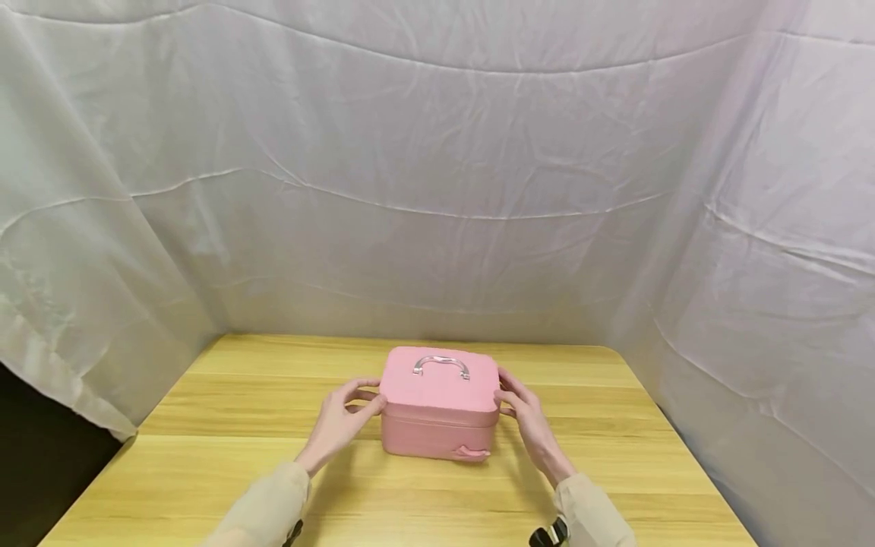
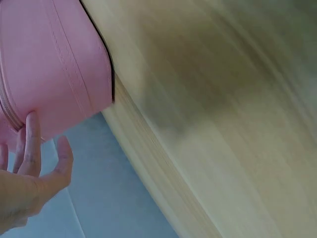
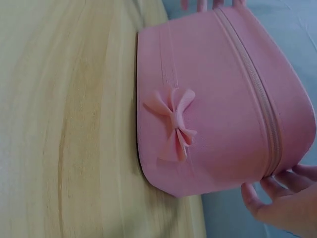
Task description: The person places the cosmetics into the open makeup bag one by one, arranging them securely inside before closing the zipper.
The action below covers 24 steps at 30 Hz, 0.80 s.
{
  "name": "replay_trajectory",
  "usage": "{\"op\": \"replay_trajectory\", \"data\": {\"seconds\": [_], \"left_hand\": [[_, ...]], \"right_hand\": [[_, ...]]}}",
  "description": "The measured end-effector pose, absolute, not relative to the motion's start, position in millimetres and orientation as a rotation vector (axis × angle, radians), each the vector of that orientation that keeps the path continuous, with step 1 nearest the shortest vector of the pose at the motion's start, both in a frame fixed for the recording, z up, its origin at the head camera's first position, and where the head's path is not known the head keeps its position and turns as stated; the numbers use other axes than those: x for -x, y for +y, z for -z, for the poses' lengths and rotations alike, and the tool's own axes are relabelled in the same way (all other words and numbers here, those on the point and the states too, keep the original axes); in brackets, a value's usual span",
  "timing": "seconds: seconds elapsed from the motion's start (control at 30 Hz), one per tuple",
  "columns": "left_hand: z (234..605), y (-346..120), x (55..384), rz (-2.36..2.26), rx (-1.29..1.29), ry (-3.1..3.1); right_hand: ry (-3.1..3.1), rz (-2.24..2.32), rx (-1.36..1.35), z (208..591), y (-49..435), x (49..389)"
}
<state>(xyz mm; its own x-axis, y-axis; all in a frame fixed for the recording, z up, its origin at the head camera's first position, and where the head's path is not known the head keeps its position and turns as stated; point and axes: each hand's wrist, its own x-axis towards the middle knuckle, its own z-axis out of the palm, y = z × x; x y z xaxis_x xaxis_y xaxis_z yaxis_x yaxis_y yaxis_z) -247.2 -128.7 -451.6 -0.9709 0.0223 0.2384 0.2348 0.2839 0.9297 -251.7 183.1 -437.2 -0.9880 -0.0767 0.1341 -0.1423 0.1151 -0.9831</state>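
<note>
A pink cosmetic case (image 1: 440,387) stands on the wooden table, its lid down, with a silver handle (image 1: 441,360) on top. My left hand (image 1: 344,416) holds its left side, thumb near the front corner and fingers farther back. On the opposite side my right hand (image 1: 528,418) grips the lid's edge with bent fingers. In the left wrist view, fingertips (image 2: 32,119) touch the wall by the zipper. A pink bow (image 3: 176,120) decorates the front, and a zipper (image 3: 255,74) runs below the lid in the right wrist view.
The wooden table (image 1: 225,425) extends on both sides of the case. White cloth (image 1: 437,167) hangs behind it and along both sides. A dark area (image 1: 41,456) shows past the table's left edge.
</note>
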Motion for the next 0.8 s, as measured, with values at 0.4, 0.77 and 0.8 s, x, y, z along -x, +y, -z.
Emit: {"op": "replay_trajectory", "data": {"seconds": [0.4,0.77,0.8], "left_hand": [[451.6,-127.0,237.9,1.766,0.175,-2.371],[472.3,-156.0,247.1,1.284,0.118,-2.628],[475.7,-162.1,247.2,1.152,0.108,-2.68]], "right_hand": [[-2.31,-2.103,-0.293,444.0,184.9,259.3],[-2.531,-1.583,-0.248,459.5,198.8,261.9],[-2.591,-1.422,-0.243,463.2,202.6,262.6]]}}
